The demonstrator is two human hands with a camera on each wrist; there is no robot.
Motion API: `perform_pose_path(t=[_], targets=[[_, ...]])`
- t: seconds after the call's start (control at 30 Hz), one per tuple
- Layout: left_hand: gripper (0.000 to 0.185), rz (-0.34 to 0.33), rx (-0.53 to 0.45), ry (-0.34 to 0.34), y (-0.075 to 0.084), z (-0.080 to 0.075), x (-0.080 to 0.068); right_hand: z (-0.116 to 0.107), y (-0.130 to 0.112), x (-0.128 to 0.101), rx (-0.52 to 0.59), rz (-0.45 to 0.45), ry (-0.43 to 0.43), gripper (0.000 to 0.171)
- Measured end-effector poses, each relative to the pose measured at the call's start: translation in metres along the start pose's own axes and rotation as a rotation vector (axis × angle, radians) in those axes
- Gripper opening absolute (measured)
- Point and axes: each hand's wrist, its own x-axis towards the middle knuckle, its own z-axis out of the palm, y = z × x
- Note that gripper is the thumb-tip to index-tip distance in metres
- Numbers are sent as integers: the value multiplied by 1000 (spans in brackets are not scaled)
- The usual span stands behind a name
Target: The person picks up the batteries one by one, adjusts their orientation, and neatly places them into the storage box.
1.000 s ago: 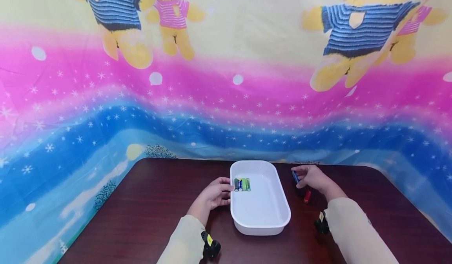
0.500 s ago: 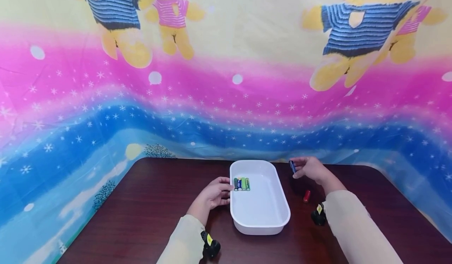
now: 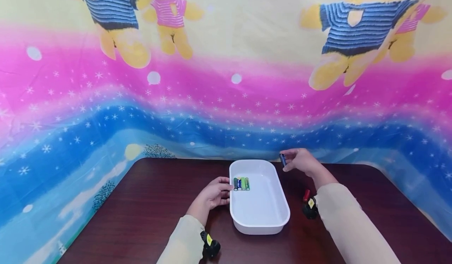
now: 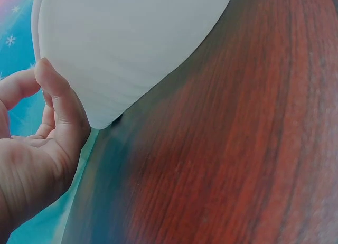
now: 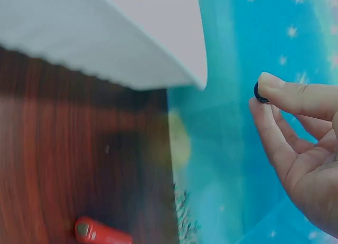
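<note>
My right hand pinches a dark blue battery between thumb and fingertips, raised beyond the far right corner of the white tray. In the right wrist view only the battery's dark end shows between the fingertips. My left hand holds the tray's left rim, its thumb against the outer wall in the left wrist view. Inside the tray, several green and blue batteries lie side by side against the left wall. A red battery lies on the table to the tray's right.
The dark wooden table ends at a patterned cloth backdrop along the far side. A black wrist camera on the right forearm appears close to the red battery in the head view.
My right hand has lifted the dark blue battery and carried it away and to the left, toward the tray's far corner. My left hand and the tray have stayed put.
</note>
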Motion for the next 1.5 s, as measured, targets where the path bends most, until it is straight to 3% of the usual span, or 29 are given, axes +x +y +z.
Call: perform_pose_path(t=[0.3, 0.67, 1.0, 1.5], targets=[[36, 1, -7, 5, -1, -1, 1, 18, -24, 6, 58, 43, -37, 63], [36, 3, -8, 2, -1, -1, 1, 38, -36, 20, 125, 124, -46, 64], [35, 0, -1, 6, -1, 0, 1, 63, -32, 29, 189, 191, -24, 61], [37, 1, -2, 5, 0, 0, -1, 95, -18, 34, 153, 253, -33, 55]])
